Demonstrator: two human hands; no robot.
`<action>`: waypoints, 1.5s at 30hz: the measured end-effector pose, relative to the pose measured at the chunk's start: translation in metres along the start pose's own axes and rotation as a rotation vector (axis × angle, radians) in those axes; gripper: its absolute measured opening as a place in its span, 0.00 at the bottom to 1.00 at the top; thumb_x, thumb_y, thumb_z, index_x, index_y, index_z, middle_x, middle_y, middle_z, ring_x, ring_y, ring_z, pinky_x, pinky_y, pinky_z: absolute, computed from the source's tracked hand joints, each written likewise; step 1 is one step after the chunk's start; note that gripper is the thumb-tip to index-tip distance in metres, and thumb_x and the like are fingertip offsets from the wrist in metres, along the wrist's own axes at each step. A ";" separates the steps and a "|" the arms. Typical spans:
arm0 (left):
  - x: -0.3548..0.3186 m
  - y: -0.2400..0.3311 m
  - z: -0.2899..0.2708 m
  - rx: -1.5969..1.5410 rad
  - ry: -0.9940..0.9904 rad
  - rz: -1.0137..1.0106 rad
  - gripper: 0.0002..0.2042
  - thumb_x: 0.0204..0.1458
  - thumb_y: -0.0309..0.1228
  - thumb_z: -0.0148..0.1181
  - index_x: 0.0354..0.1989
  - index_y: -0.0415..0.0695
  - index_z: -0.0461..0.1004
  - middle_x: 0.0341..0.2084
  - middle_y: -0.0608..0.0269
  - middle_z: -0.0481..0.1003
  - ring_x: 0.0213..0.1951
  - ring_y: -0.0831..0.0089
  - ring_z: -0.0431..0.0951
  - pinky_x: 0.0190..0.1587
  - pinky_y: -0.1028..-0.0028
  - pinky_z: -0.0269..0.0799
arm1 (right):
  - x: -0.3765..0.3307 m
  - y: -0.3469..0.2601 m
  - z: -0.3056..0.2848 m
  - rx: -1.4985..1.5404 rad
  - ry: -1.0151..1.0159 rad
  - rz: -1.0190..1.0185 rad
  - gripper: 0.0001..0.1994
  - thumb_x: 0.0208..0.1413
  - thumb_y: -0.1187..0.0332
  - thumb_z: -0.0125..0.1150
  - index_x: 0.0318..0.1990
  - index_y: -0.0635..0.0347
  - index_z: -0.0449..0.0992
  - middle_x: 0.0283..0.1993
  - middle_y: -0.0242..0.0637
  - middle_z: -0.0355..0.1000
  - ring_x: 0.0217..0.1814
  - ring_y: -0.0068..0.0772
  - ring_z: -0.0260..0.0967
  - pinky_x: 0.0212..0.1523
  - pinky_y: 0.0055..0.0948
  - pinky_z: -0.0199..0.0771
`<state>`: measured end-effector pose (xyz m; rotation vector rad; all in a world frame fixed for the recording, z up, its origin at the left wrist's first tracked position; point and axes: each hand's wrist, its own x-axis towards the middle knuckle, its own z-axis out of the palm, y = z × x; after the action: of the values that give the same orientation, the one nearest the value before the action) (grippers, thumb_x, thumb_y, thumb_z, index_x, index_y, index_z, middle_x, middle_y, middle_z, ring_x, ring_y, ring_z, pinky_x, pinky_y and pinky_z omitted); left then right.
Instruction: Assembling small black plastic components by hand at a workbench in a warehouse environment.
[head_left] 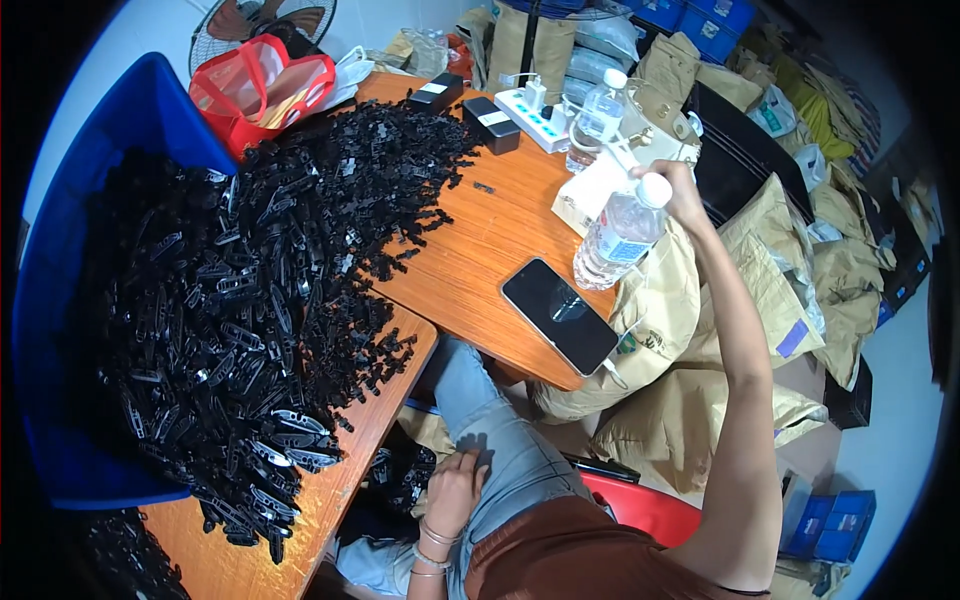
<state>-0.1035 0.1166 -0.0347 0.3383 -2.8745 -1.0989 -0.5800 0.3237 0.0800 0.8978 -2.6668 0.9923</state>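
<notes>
Clear plastic water bottle with white cap (620, 232), gripped at the cap by right hand (680, 190).
Held tilted above wooden table (480, 250) edge, long axis slanting down-left beside black smartphone (558, 315); left hand (455, 492) empty, resting loosely on lap, well apart.

The person wears a rust-brown top (560, 550), seen at the lower edge of the view, and light blue jeans (490, 430) faded pale along the thigh. The left wrist carries a few thin bangles (432, 545), stacked loosely one above the other, two of them light and metallic-looking. Both arms are bare from the shoulder down, with no sleeves, watch or gloves, and no rings can be made out on the hands at this size.
</notes>
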 end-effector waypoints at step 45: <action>0.050 0.052 -0.024 -0.555 0.303 0.083 0.04 0.49 0.21 0.58 0.32 0.34 0.75 0.22 0.55 0.76 0.25 0.66 0.77 0.30 0.75 0.71 | 0.007 -0.130 0.164 -0.225 -0.187 -0.092 0.07 0.42 0.74 0.57 0.30 0.65 0.77 0.28 0.50 0.74 0.32 0.48 0.73 0.38 0.39 0.71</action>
<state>-0.1595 0.1274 0.0161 0.3131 -2.1916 -1.5976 -0.4996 0.1376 0.0267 1.0984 -2.7856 0.5995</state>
